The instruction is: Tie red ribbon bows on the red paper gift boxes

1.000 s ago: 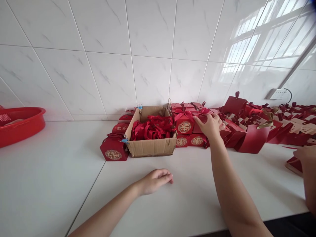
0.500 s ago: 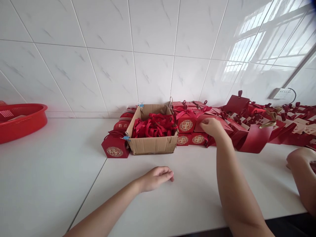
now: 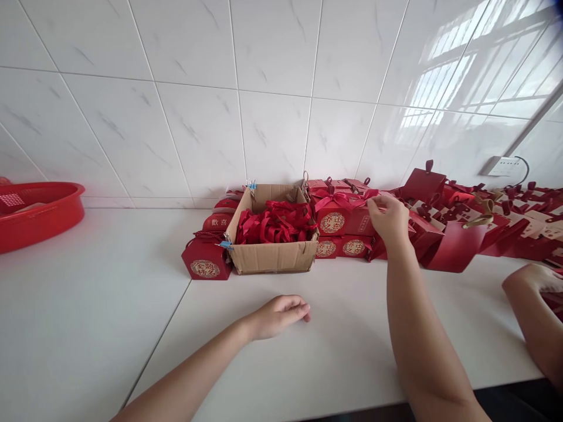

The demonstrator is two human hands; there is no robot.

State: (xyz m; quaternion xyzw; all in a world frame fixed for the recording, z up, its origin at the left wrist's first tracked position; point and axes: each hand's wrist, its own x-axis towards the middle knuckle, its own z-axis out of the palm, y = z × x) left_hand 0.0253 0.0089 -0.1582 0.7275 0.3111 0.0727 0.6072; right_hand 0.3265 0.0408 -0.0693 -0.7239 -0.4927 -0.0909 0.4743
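Observation:
My left hand (image 3: 281, 316) rests on the white table (image 3: 343, 357), its fingers curled loosely and nothing visible between them. Farther back, my right hand (image 3: 389, 217) is at the stacked red gift boxes (image 3: 352, 246), with thumb and fingertips pinched near the end of a pink-red ribbon bow (image 3: 336, 200) on the top box; what is between the fingertips is too small to make out. Left of these boxes stands an open cardboard box (image 3: 272, 258) filled with red ribbons (image 3: 277, 224).
A red box (image 3: 206, 261) stands left of the cardboard box. Many red bags (image 3: 457, 246) crowd the right side along the tiled wall. A red plastic basket (image 3: 48, 217) sits far left. Another person's hand (image 3: 534, 278) is at the right edge.
My right hand has moved a little to the right and up along the top box, uncovering more of its front. The other person's hand has shifted slightly left. My left hand has barely moved.

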